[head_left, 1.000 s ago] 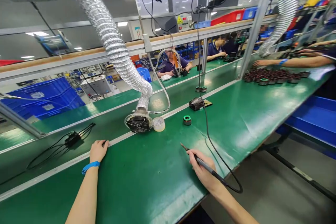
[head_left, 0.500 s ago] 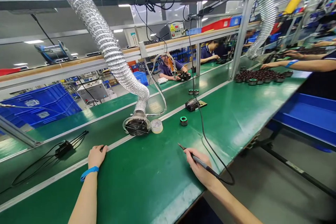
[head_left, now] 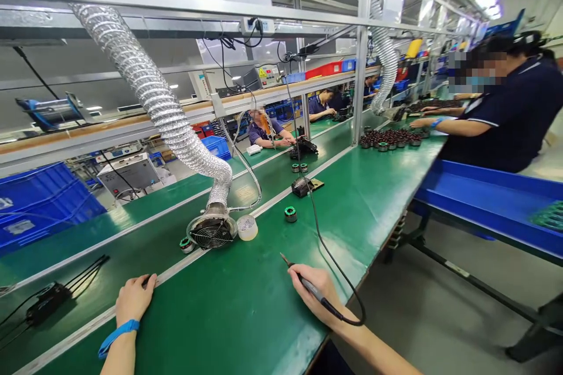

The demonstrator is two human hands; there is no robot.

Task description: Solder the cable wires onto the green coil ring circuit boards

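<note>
Soldering iron [head_left: 308,286] gripped pen-fashion in the right hand [head_left: 319,299] for tip control (left hand [head_left: 134,300] open, bracing flat on the green bench mat [head_left: 229,310]).

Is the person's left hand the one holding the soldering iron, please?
No, the soldering iron is gripped in the right hand, while the left hand rests on the green bench mat.
</note>
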